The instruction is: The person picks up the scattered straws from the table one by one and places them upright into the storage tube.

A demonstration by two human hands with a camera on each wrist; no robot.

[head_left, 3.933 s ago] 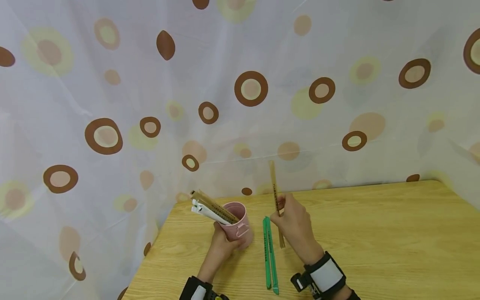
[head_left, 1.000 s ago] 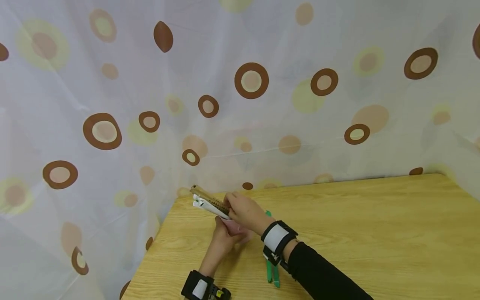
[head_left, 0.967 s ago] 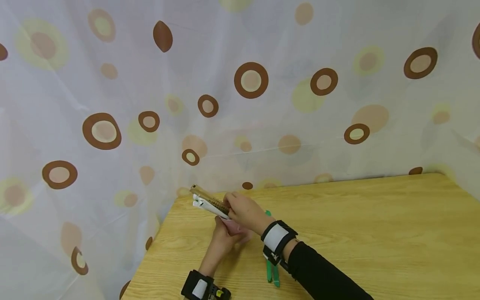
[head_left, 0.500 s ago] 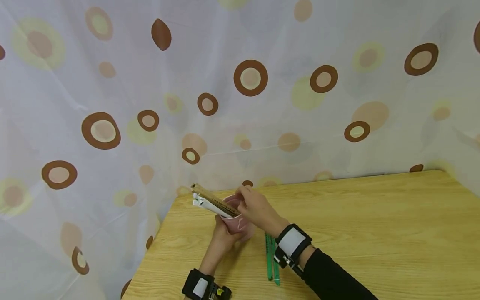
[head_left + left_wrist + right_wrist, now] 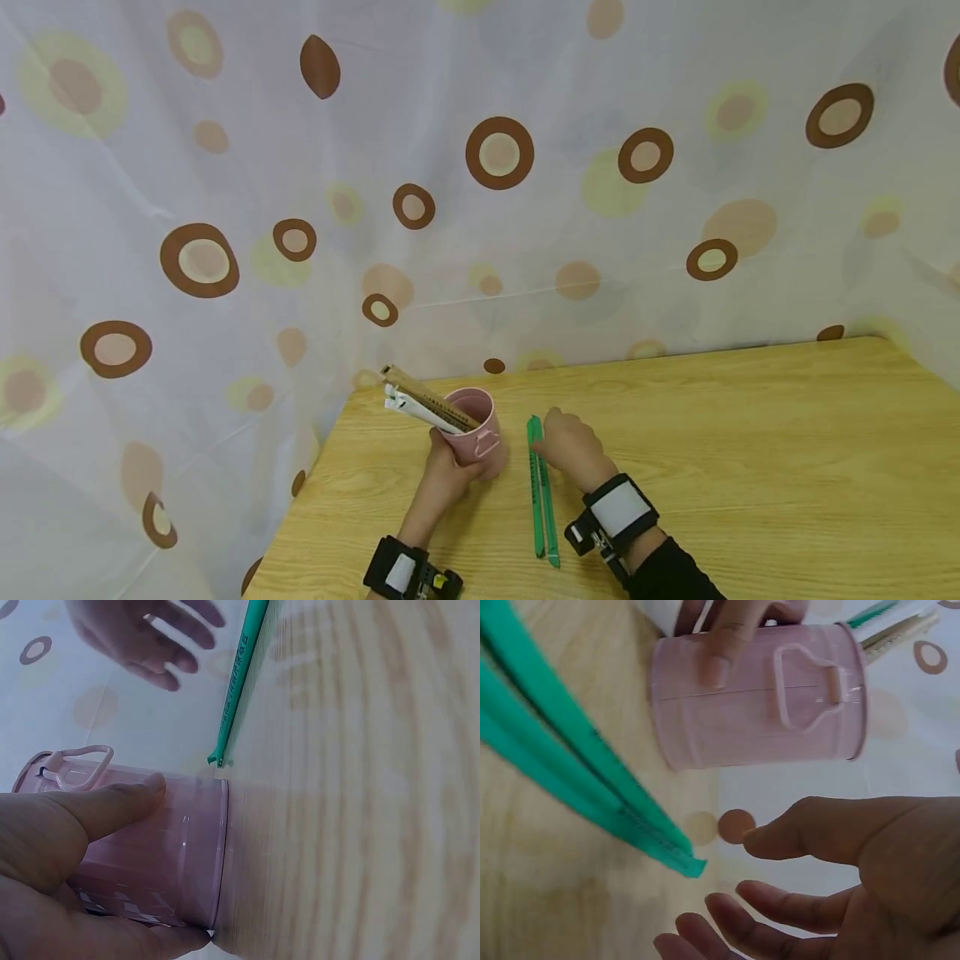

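My left hand [image 5: 444, 482] grips a small pink bucket [image 5: 487, 458], thumb along one side and fingers on the other. Several slim paper-wrapped sticks lean out of its mouth to the left: tan ones [image 5: 427, 396] and white ones [image 5: 420, 412]. In the right wrist view a bit of green [image 5: 874, 613] also shows at the mouth. Two green paper-wrapped sticks [image 5: 542, 500] lie side by side on the table, right of the bucket. Beside their far ends is my right hand [image 5: 576, 450]. The right wrist view shows its thumb and fingers spread, with nothing between them.
The wood-grain table [image 5: 750, 450] extends to the right. Behind it and at the left hangs a pale curtain [image 5: 570, 208] with brown and yellow circles. Each wrist wears a black strap with a small camera.
Earlier my right hand held a tan stick upright, then reached to the bucket's mouth. It has since drawn back right, without the stick, to the green sticks. My left hand keeps its grip.
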